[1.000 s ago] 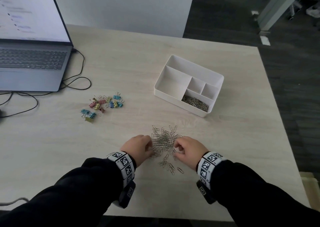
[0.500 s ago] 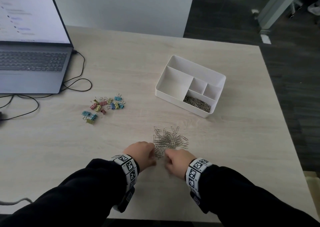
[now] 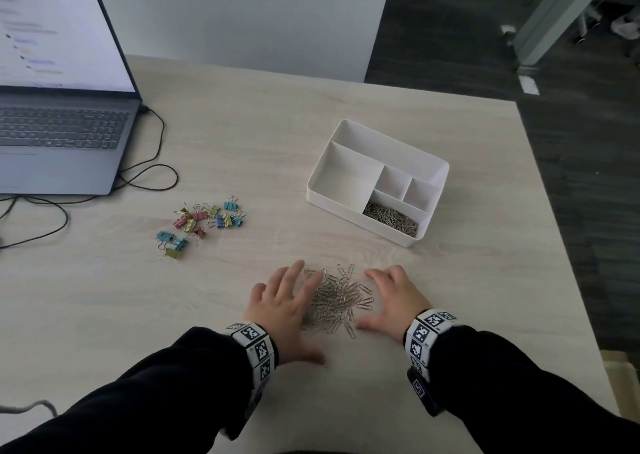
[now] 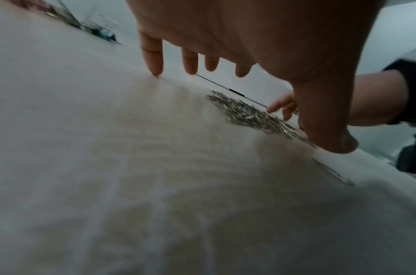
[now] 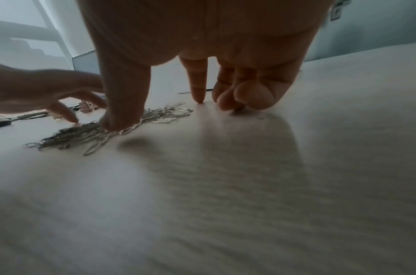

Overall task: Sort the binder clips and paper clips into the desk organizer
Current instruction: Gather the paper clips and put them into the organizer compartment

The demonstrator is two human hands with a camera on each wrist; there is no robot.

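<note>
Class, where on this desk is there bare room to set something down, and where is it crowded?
Bare: the desk behind the organizer, and the strip between binder clips and organizer. Crowded: the near middle, where the left hand and right hand flank the paper clips; and by the laptop with its cables.

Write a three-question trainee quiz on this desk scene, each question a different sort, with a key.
1. True or false: the binder clips are already in the desk organizer.
2. Which organizer compartment holds paper clips? A) the large left one B) the long near-right one C) the back strip
3. Fill in: both hands flank the loose paper clip ____.

Key: 1 false; 2 B; 3 pile. Left hand and right hand are spread, holding nothing.
</note>
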